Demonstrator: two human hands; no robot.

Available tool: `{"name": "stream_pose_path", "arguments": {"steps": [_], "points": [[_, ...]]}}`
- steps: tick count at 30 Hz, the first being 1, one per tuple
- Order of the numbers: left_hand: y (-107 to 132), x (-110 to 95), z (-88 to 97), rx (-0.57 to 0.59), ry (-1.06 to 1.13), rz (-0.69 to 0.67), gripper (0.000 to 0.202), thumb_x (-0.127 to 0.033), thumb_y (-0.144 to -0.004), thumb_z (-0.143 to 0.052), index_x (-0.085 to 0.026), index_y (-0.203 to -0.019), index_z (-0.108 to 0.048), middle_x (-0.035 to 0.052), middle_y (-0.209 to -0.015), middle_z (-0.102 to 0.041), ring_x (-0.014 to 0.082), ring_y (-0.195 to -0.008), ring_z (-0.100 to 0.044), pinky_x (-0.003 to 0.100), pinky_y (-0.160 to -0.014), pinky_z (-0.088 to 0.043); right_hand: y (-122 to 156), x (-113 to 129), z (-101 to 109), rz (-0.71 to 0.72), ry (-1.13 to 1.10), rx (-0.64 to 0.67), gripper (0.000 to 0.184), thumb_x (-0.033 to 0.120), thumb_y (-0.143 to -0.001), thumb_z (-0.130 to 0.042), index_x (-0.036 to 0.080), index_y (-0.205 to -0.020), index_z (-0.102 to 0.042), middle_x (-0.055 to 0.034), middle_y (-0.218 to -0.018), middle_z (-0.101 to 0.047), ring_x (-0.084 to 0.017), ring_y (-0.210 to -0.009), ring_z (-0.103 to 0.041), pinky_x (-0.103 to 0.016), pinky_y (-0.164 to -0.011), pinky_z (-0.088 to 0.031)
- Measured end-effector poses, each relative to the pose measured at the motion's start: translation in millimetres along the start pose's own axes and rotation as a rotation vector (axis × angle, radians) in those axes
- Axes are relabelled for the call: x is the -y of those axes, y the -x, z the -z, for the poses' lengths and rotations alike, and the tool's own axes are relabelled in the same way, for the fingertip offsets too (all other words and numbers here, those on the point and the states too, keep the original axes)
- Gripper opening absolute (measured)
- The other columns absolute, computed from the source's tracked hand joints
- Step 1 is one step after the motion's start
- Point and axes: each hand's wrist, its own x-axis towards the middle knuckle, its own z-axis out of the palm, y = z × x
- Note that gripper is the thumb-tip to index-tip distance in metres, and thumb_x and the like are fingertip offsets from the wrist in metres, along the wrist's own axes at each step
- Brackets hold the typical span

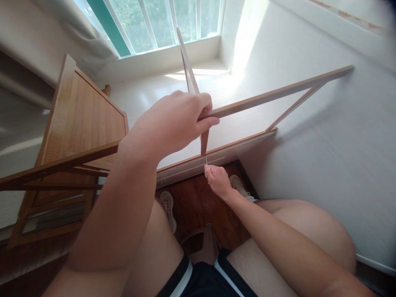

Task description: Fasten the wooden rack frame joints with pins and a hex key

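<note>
A thin-barred wooden frame stands at the edge of the white ledge. One bar reaches right to the wall, another runs back towards the window, and a short upright comes down below their corner. My left hand is closed around that corner, thumb beneath the bar and fingers over it. Lower down, in front of the ledge's edge, my right hand pinches a thin pale rod. The rod points up at the foot of the upright; its exact kind is too small to make out.
A wooden chair stands close on the left. Behind the white ledge is a barred window, with a curtain beside it. A white wall bounds the right. A stool is between my legs on the dark wooden floor.
</note>
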Motion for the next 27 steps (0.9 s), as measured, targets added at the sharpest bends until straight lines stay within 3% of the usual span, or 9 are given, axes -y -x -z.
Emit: {"name": "stream_pose_path", "arguments": {"steps": [3,7,18,27], "points": [[0.1,0.2,-0.2,-0.002,-0.007,-0.005,0.037,-0.053,-0.097,-0.047,-0.026,-0.108,-0.07,0.0066,-0.085,-0.072,0.0271,-0.085,-0.064,0.038,-0.077,-0.043,0.9,-4.6,-5.4,-0.027,-0.338,0.008,0.054,0.048,-0.105,-0.034,0.022,-0.059,-0.047,0.0022,-0.048,-0.051,-0.014,-0.049,-0.055,-0.025,-0.06,-0.039],[0.2,1.2,-0.7,0.002,-0.02,-0.008,0.037,-0.051,-0.097,-0.046,-0.026,-0.11,-0.07,0.0066,-0.086,-0.072,0.0266,-0.085,-0.064,0.038,-0.076,-0.043,0.7,-9.2,-12.8,-0.067,-0.647,0.056,0.054,0.056,-0.102,-0.04,0.023,-0.06,-0.046,0.0042,-0.046,-0.047,-0.013,-0.043,-0.05,-0.025,-0.054,-0.04],[0.3,1.0,-1.0,0.003,0.016,0.009,0.037,-0.054,-0.096,-0.047,-0.027,-0.108,-0.069,0.0069,-0.085,-0.072,0.0281,-0.088,-0.064,0.039,-0.08,-0.043,0.6,-6.5,-18.3,-0.16,-0.985,0.128,0.049,0.061,-0.093,-0.053,0.022,-0.064,-0.05,0.0059,-0.045,-0.046,-0.01,-0.039,-0.045,-0.023,-0.044,-0.034],[-0.9,1.1,-0.5,0.008,0.006,0.005,0.037,-0.053,-0.096,-0.047,-0.026,-0.108,-0.069,0.0066,-0.085,-0.071,0.0277,-0.088,-0.064,0.039,-0.08,-0.043,1.9,-3.5,-13.7,-0.209,-1.056,0.148,0.041,0.057,-0.089,-0.061,0.021,-0.07,-0.052,0.0074,-0.048,-0.047,-0.009,-0.04,-0.046,-0.021,-0.041,-0.033]]}}
